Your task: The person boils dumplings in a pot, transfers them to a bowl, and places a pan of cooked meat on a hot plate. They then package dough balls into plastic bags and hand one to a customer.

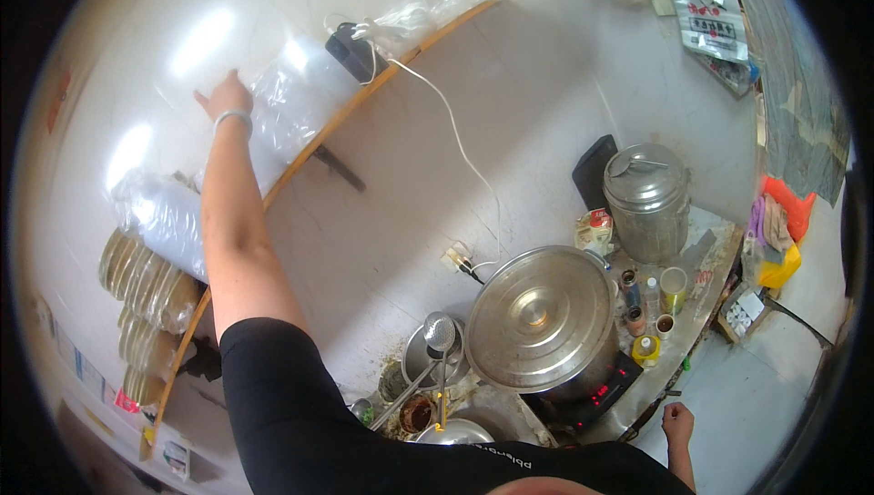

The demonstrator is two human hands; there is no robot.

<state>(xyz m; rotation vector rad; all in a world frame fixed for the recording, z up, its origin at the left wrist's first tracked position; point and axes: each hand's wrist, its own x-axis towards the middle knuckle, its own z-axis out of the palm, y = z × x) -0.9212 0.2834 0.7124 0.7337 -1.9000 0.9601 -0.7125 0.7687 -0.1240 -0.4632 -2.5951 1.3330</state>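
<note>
My left hand (229, 95), with a pale band at the wrist, is raised over the wall shelf (328, 125) beside clear plastic bags (300, 95). Its thumb and a finger point apart, and nothing shows in it. Low at the right, my right hand (677, 420) is loosely curled, with nothing seen in it, near the edge of the metal counter (631, 420). Between the arms, a large lidded steel pot (539, 321) stands on an induction cooker (601, 396) with a lit red display. A skimmer (439, 331) lies over a metal bowl (413, 358) left of the pot.
Stacked bowls in plastic (147, 280) and a black phone or power bank (351, 51) are on the shelf. A white cable (454, 126) hangs to a wall socket (457, 256). A lidded metal canister (645, 208), bottles (652, 297) and a cup (664, 324) stand right of the pot.
</note>
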